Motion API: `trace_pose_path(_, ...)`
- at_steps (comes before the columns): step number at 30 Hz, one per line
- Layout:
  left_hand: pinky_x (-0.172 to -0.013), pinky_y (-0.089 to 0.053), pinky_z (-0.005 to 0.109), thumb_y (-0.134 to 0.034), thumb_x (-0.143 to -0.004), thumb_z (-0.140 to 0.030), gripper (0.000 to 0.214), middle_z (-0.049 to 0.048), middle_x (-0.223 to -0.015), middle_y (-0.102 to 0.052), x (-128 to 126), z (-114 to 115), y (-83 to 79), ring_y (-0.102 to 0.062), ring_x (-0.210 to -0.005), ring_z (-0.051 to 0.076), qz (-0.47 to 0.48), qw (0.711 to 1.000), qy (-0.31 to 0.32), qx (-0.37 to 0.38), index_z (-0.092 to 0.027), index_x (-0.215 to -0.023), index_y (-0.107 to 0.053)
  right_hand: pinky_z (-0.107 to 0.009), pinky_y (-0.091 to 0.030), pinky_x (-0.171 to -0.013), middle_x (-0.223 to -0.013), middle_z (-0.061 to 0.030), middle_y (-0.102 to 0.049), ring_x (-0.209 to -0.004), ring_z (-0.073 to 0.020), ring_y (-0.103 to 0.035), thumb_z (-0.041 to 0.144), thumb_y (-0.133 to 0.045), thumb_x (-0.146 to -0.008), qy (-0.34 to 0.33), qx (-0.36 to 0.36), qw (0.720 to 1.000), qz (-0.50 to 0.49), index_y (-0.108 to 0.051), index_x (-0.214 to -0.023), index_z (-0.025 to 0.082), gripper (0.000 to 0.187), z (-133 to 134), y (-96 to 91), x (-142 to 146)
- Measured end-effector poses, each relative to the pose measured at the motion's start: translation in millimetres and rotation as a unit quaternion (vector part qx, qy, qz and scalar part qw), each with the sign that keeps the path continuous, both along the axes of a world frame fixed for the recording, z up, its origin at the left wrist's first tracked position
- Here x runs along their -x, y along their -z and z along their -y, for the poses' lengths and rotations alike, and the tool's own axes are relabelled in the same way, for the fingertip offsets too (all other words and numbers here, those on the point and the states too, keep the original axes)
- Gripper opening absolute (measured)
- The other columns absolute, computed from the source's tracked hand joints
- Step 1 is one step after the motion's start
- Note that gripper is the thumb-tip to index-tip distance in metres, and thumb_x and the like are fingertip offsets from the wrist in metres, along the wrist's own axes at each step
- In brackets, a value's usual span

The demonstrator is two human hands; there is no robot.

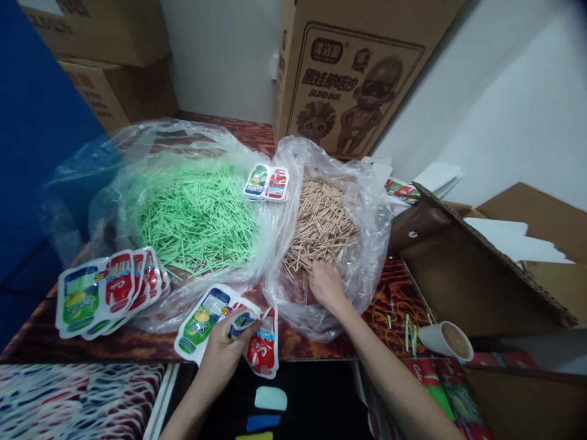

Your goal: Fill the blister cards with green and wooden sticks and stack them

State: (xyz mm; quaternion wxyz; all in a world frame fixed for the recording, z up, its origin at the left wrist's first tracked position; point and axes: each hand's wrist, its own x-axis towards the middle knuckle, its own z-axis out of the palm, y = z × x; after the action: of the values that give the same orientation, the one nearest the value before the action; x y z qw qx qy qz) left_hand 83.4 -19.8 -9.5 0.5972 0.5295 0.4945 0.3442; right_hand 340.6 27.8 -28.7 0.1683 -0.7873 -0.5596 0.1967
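Observation:
My left hand (227, 342) is closed around a double-lobed plastic pouch (262, 342) with green and red labels, near the table's front edge. Another such pouch (202, 327) lies under or beside it; the hand hides where they overlap. At the near edge of a heap of thin brown sticks (323, 223), the fingers of my right hand (326, 284) are curled in, their tips partly hidden among the sticks. These sticks lie in an opened clear plastic bag (371, 244). To its left, a second clear bag (107, 201) holds light green sticks (202, 220).
Several pouches (98, 293) are fanned at the left, and one double pouch (266, 182) rests between the bags. Rubber bands (394, 324) and a tipped paper cup (444, 341) lie at right, beside an open carton (458, 269). A tall cardboard box (293, 79) stands behind.

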Motion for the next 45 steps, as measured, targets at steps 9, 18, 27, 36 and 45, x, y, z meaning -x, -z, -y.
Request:
trace_pose_path(9,-0.053,-0.042,0.022,-0.067,-0.073,-0.04,0.027,-0.0001,-0.062,-0.058,-2,-2,1.1,-0.05,-0.058,0.014,0.011,1.0,-0.014,0.021,-0.017,-0.062,-0.059,-0.022,-0.035,-0.043,-0.052,0.0048,-0.048,-0.041,-0.0093,-0.043,0.051,-0.052,-0.077,0.0,0.005,0.937,-0.349,-0.043,-0.067,0.022,0.032,-24,-15.2,-27)
trace_pose_path(18,-0.064,-0.047,0.025,-0.069,-0.071,-0.039,0.024,0.0012,-0.069,-0.066,5,0,-2.3,-0.058,-0.065,0.016,0.015,0.996,-0.042,0.072,-0.015,-0.071,-0.066,-0.016,-0.02,-0.031,-0.046,0.0093,-0.044,-0.031,-0.0029,-0.032,0.04,-0.069,-0.068,0.001,0.064,0.884,-0.464,-0.048,-0.064,0.018,0.03,-17,-20.1,-32)
trace_pose_path(27,-0.063,-0.048,0.027,-0.07,-0.07,-0.042,0.027,0.002,-0.068,-0.068,6,-1,5.6,-0.06,-0.065,0.018,0.005,0.997,-0.046,0.058,-0.015,-0.073,-0.068,-0.016,-0.01,-0.034,-0.045,0.0124,-0.035,-0.033,-0.001,-0.019,0.046,-0.071,-0.072,0.015,0.202,0.733,-0.649,-0.042,-0.068,0.019,0.039,14,-20.9,-24)
trace_pose_path(36,-0.064,-0.049,0.027,-0.069,-0.071,-0.041,0.026,0.0021,-0.067,-0.068,2,-2,-0.8,-0.06,-0.064,0.018,0.007,0.998,-0.027,0.06,-0.015,-0.072,-0.068,-0.017,-0.014,-0.04,-0.053,0.0106,-0.03,-0.041,-0.0036,-0.016,0.031,-0.065,-0.081,0.034,0.137,0.658,-0.74,-0.058,-0.1,0.015,0.026,23,-17.0,-17)
trace_pose_path(45,-0.066,-0.05,0.028,-0.072,-0.067,-0.046,0.032,0.003,-0.068,-0.069,-2,-3,-3.4,-0.061,-0.065,0.018,0.014,0.995,-0.042,0.086,-0.014,-0.074,-0.069,-0.019,-0.015,-0.041,-0.058,0.0078,-0.042,-0.041,-0.003,-0.021,0.042,-0.07,-0.074,0.041,0.093,0.739,-0.666,-0.055,-0.081,0.017,0.03,34,-15.9,-17)
